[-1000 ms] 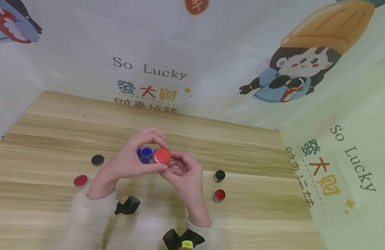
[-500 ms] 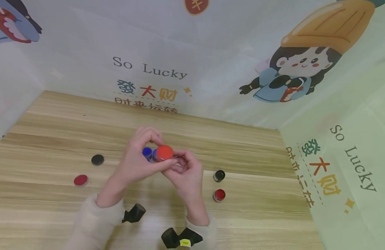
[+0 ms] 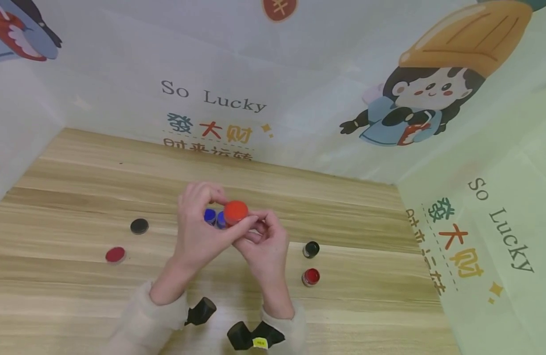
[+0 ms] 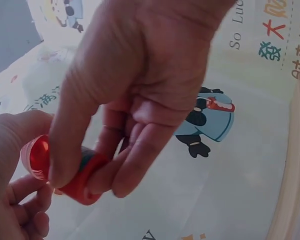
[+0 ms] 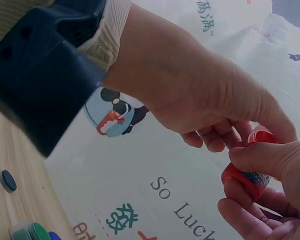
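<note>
Both hands hold one small paint jar, its round orange-red end tilted up toward the head camera. My left hand pinches it between thumb and fingers from the left. From the lower right, my right hand grips the other end, partly hidden by the left thumb. The left wrist view shows the red jar with a dark label, the left thumb lying across it. In the right wrist view, the left thumb and fingers wrap the labelled part of the jar, and the right fingertips sit at its far end.
Blue-topped jars stand behind the left hand, partly covered. A black disc and a red disc, like lids, lie on the left. At right stand a black jar and a red jar. Printed cloth walls surround the table.
My left forearm and wrist have swung to the right, turning the hand around the red jar. The jar has shifted slightly up and right. The right hand has barely moved.
</note>
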Available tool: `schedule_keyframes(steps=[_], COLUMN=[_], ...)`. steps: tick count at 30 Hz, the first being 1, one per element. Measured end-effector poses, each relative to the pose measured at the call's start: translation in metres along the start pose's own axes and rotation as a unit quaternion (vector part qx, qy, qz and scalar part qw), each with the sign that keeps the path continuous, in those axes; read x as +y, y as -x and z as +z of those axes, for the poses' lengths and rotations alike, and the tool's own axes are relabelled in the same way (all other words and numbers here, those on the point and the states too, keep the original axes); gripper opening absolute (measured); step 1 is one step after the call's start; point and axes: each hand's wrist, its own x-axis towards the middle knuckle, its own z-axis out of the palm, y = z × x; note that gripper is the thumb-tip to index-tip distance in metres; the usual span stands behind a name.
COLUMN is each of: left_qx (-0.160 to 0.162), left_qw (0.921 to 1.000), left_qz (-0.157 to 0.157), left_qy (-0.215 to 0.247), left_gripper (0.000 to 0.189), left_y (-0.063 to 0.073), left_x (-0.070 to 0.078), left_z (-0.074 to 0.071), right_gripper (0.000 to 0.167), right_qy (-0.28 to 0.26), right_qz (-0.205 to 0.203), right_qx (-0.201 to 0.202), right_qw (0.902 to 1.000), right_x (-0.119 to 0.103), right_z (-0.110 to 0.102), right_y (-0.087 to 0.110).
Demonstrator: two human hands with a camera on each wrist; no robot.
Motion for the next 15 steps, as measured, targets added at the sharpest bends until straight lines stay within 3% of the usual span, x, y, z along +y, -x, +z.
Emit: schedule_keyframes(steps=[2,8,15], left_qx=[-0.008,-0.04,-0.038], left_qw=[0.9999,0.9978,0.9969], left_qz=[-0.006,-0.038,-0.068], left_qy=[0.008,0.037,0.013], left_gripper=[0.056,0.033,0.033], left_y=[-0.001,-0.003,-0.008], left_x=[0.0,-0.004,-0.01], left_z=[-0.002,-0.014,-0.036], right_gripper=[0.032,0.034,0.039], right_qy=[0.006,0.036,0.032], right_qz=[-0.006,-0.01,0.008], right_qx=[0.0,0.007,0.025], right_qw=[1.0,0.9993,0.9991], right_x=[0.001,0.003,0.005], right_z=[-0.001,-0.006,-0.016], right_y=[0.001,0.002,0.002])
